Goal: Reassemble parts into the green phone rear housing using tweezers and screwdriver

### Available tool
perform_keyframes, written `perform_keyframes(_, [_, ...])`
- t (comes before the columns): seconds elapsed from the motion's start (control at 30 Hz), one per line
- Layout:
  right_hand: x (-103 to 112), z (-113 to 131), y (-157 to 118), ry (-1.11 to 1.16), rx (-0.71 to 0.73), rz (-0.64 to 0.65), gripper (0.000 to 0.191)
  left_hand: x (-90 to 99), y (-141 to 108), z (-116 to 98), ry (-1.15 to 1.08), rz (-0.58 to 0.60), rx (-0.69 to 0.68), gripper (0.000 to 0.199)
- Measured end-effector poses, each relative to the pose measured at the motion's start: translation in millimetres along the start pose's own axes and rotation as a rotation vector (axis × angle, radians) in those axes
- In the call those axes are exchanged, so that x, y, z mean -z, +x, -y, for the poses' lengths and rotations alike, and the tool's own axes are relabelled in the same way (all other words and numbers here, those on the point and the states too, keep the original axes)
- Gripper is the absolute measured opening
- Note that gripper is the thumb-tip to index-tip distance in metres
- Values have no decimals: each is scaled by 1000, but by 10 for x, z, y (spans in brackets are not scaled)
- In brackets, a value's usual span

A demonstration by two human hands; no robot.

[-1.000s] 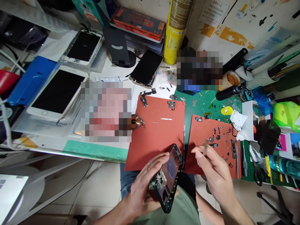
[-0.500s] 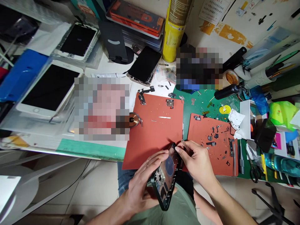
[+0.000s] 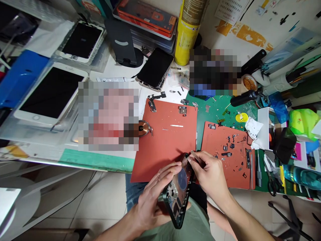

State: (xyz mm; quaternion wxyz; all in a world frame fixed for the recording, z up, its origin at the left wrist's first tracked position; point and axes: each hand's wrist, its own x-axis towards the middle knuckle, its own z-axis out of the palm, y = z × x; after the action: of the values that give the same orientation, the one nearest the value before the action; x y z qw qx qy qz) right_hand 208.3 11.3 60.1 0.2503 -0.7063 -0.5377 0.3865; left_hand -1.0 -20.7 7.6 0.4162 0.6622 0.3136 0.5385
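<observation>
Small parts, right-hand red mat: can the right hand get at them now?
Probably yes: the right hand is close by, and nothing tall seems to stand between it and the small parts. But it pinches a thin piece at the edge of the phone housing.

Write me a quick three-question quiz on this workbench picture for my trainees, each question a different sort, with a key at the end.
1. Multiple choice: what does the left hand hold?
A) a yellow can
B) a phone housing
C) a blue bottle
2. True or false: the scissors lie to the right of the smaller red mat.
3. Short answer: is the right hand nearer the end of the housing with the camera openings, or the opposite end?

Key: 1. B; 2. True; 3. The opposite end.
</observation>
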Motion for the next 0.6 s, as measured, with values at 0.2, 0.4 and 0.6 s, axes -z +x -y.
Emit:
perform_keyframes(0.2, [27,78,33,11,-105,11,20,0,11,18,-14,5,-21,105])
perform_keyframes(0.4, [20,98,45,5,-171,20,23,2,18,6,4,6,-22,108])
perform_keyframes(0.6, [-2,107,-8,-13,-116,-18,20,-1,10,-7,33,20,12,106])
